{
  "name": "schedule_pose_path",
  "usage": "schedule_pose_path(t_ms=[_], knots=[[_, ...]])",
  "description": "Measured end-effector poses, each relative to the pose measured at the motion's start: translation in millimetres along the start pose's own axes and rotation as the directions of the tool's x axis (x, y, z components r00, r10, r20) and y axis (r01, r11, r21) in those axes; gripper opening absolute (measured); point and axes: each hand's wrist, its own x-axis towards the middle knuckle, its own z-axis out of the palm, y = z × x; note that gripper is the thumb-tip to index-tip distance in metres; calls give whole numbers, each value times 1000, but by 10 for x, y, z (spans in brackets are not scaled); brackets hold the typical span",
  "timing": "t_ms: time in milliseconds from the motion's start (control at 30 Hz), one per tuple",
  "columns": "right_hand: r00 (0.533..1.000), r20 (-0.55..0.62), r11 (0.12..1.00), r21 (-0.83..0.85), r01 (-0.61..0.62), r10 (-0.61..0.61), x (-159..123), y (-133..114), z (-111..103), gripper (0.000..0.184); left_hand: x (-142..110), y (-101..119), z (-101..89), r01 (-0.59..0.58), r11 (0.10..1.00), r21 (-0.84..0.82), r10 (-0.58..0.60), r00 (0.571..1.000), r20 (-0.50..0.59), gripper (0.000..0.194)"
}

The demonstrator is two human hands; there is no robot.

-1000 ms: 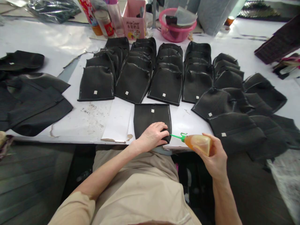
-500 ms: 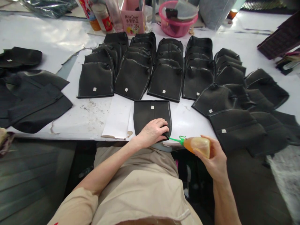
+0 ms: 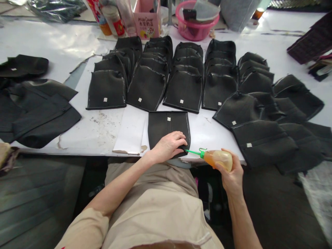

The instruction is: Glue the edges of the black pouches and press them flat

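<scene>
Near the table's front edge lies a black leather-like panel (image 3: pixel 160 129) with a small white sticker. My left hand (image 3: pixel 169 145) rests on its lower right part, fingers bent and thumb pressing by the corner; the fingertips are partly hidden. My right hand (image 3: pixel 232 173) is wrapped round a squeeze glue bottle (image 3: pixel 218 159) with amber liquid inside. The bottle lies tilted almost level. Its thin green nozzle (image 3: pixel 194 152) points left, with the tip at the panel's lower right corner beside my left thumb.
Rows of similar black pieces (image 3: pixel 183 86) overlap behind the panel, and more black pieces (image 3: pixel 261 141) fan out at the right. Black flat pieces (image 3: pixel 46 114) are heaped at the left. A pink box (image 3: pixel 147 24), a pink basin (image 3: pixel 198 29) and a jar (image 3: pixel 114 20) stand at the back.
My right hand has shifted slightly left and turned a little round the bottle. The nozzle tip sits a touch higher at the panel's corner. My left hand has hardly moved.
</scene>
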Motion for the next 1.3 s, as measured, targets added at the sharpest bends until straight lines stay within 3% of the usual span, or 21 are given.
schedule_pose_path(t_ms=[333, 600, 833, 1100, 1300], knots=[[996, 30, 992, -92, 82, -80, 59, -96, -152, 58, 36, 65, -26, 29, 997, 75, -31, 999, 22, 16], [979, -192, 997, 31, 71, -64, 7, -181, -182, 62, 360, 244, 1, 132, 918, 374, -172, 982, 74, 19], [950, -247, 973, -171, 153, -193, -100, -236, -148, 62, 522, 263, 42, 233, 905, 357, -265, 963, 43, 19], [953, -211, 967, -180, 180, -217, -47, -87, -24, 64, 492, 243, 57, 238, 906, 350, -265, 964, 30, 19], [920, -204, 917, -293, 270, -336, -35, -57, -99, 63, 506, 250, 69, 252, 893, 374, -284, 958, 32, 18]])
